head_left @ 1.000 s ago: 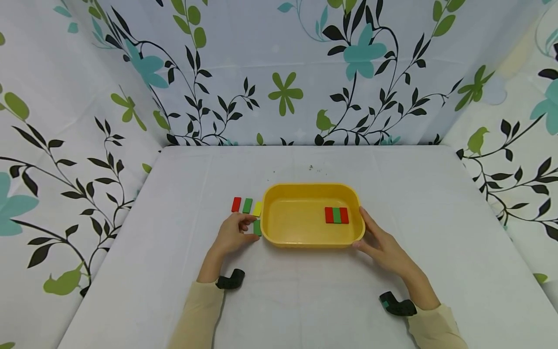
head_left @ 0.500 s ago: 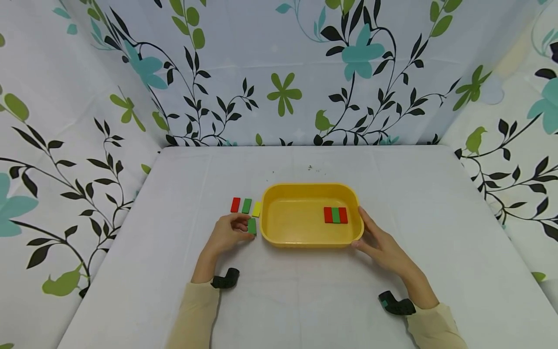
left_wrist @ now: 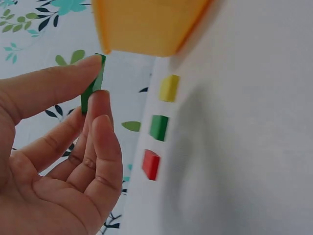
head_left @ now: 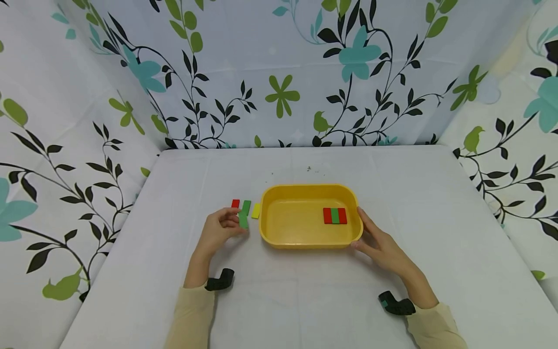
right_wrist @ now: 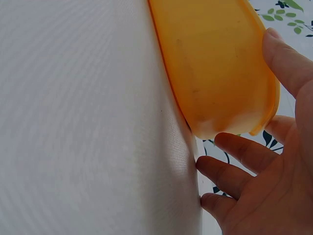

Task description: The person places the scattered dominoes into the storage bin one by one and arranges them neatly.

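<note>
My left hand [head_left: 214, 232] pinches a small green block [head_left: 243, 221] between thumb and fingers, raised above the table left of the yellow tray [head_left: 289, 220]. In the left wrist view that green block [left_wrist: 95, 84] stands on edge at the fingertips. Beyond it lie a red block [head_left: 235, 203], another green block [head_left: 246, 206] and a yellow block [head_left: 255, 211] in a row. My right hand [head_left: 383, 247] holds the tray's right end, thumb at the near corner. Inside the tray, a green block [head_left: 334, 215] sits between two red blocks [head_left: 328, 215].
A white cloth [head_left: 301, 295] covers the table. Patterned curtains [head_left: 279, 63] enclose it at the back and both sides. Each wrist wears a black camera mount [head_left: 220, 280]. Small dark specks [head_left: 309, 169] lie behind the tray.
My left hand has lifted the green block from beside the tray's left wall and drawn it away to the left. The right hand stays on the tray.
</note>
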